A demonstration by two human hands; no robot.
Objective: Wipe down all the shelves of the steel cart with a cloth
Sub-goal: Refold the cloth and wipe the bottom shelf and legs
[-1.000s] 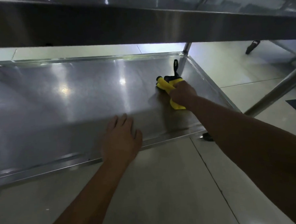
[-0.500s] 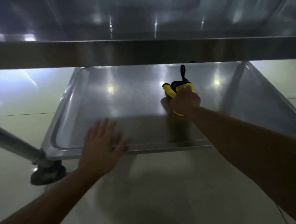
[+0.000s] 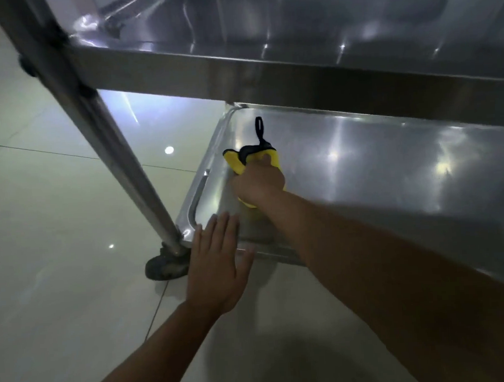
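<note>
My right hand [image 3: 259, 183] grips a yellow cloth [image 3: 236, 162] with a black trim and a black hanging loop, pressing it onto the bottom shelf [image 3: 375, 167] of the steel cart near its left end. My left hand [image 3: 216, 265] lies flat with straight fingers on the front rim of that shelf, close to the near left corner. A second steel shelf [image 3: 297, 68] runs overhead across the top of the view and hides the far part of the bottom shelf.
The cart's slanted steel leg [image 3: 105, 146] comes down at the left to a dark caster wheel [image 3: 165, 267] on the glossy tiled floor [image 3: 58, 259]. Floor lies to the left of and in front of the cart.
My right hand has swept the cloth from the shelf's right side toward its left end. My left hand slid left along the front rim, and my view swung left with it.
</note>
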